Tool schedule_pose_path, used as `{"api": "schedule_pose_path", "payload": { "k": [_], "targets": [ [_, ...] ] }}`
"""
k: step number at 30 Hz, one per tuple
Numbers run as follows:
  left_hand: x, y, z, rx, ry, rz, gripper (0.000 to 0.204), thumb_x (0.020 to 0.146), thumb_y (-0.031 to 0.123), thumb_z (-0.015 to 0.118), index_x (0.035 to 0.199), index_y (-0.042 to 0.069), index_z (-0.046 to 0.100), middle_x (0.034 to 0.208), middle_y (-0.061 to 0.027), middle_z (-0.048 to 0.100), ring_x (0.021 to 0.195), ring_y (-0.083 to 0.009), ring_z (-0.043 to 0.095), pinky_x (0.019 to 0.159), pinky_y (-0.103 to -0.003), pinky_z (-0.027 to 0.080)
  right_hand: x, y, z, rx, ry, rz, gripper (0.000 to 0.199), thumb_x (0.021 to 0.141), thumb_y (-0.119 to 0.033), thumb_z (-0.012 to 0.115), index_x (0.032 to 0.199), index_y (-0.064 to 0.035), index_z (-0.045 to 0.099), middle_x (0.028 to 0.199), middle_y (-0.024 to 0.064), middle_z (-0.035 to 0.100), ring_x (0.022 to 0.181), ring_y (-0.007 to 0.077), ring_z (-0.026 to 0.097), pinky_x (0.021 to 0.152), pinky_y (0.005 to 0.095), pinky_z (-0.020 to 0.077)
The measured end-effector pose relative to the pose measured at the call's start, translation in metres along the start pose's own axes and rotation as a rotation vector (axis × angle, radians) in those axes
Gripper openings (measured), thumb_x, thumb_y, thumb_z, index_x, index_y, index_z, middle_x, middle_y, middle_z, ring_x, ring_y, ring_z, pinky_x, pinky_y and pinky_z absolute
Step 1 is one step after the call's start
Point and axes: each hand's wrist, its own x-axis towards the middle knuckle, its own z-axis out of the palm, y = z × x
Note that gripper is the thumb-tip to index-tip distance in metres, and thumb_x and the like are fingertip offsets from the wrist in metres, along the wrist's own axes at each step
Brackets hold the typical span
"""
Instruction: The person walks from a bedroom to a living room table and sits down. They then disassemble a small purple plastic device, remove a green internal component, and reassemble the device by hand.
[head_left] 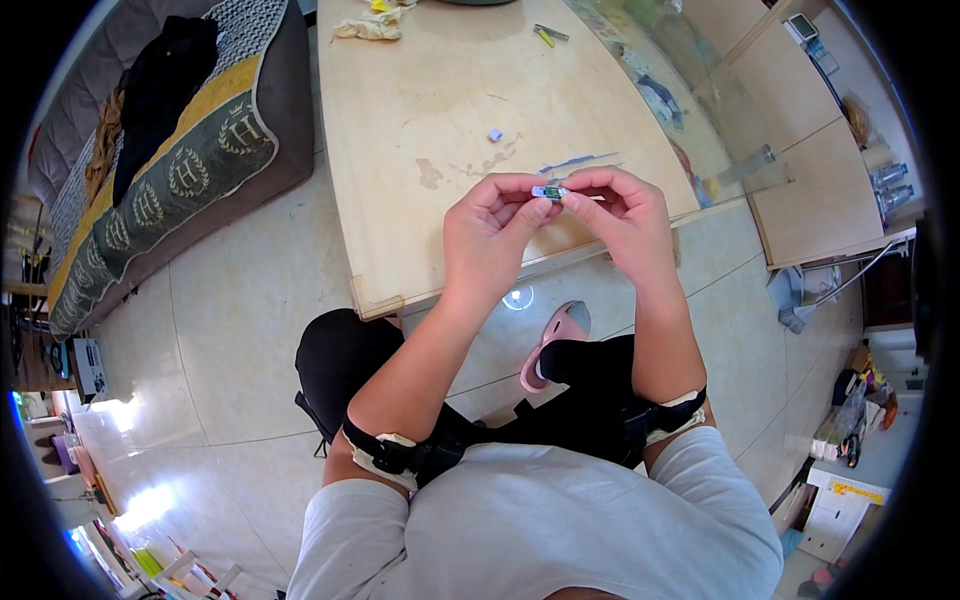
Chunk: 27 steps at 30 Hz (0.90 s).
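Over the near edge of the wooden table, my left hand and my right hand meet fingertip to fingertip. Between them they pinch a small oblong piece, pale lavender at its left end and dark green with bright spots toward the right. It is too small for me to make out its kind. Thumbs and index fingers of both hands are closed on it and cover its ends. A little lavender block lies on the tabletop just beyond my left hand. Blue-grey streaks mark the wood behind my fingers.
A small yellow-green and grey tool lies at the table's far side, with a crumpled cream cloth at the far left. Clear glass or plastic borders the right side. A sofa stands left; a pink shoe is below the table.
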Motion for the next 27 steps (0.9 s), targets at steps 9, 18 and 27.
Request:
{"api": "schedule_pose_path", "payload": {
  "k": [9, 18, 27],
  "targets": [
    [-0.0001, 0.0008, 0.0012, -0.001, 0.000, -0.004, 0.015, 0.082, -0.005, 0.056, 0.097, -0.007, 0.055, 0.092, -0.0136, 0.062, 0.084, -0.0162, 0.061, 0.077, -0.027, 0.051, -0.0006, 0.0000, -0.0015, -0.015, -0.015, -0.024, 0.013, 0.076, 0.002, 0.064, 0.089, 0.0026, 0.062, 0.088, 0.0061, 0.062, 0.082, 0.0108, 0.059, 0.073, 0.0228, 0.0494],
    [0.0011, 0.0022, 0.0005, -0.009, -0.018, -0.037, 0.014, 0.082, -0.005, 0.056, 0.096, -0.007, 0.054, 0.091, -0.0132, 0.061, 0.084, -0.0158, 0.061, 0.077, -0.026, 0.052, -0.0003, 0.0050, -0.0015, -0.057, -0.009, -0.098, 0.014, 0.075, 0.009, 0.061, 0.087, 0.0025, 0.063, 0.093, 0.0092, 0.060, 0.084, 0.0142, 0.059, 0.073, 0.0238, 0.0488],
    [0.0017, 0.0059, 0.0005, 0.017, 0.067, -0.100, 0.013, 0.082, 0.000, 0.057, 0.093, -0.005, 0.054, 0.089, -0.0126, 0.060, 0.080, -0.0162, 0.061, 0.073, -0.027, 0.052, -0.0019, -0.0024, 0.0080, -0.077, 0.047, -0.108, 0.023, 0.073, 0.007, 0.063, 0.096, 0.0009, 0.062, 0.093, 0.0089, 0.062, 0.086, 0.0135, 0.060, 0.076, 0.0252, 0.0506]
  ]
}}
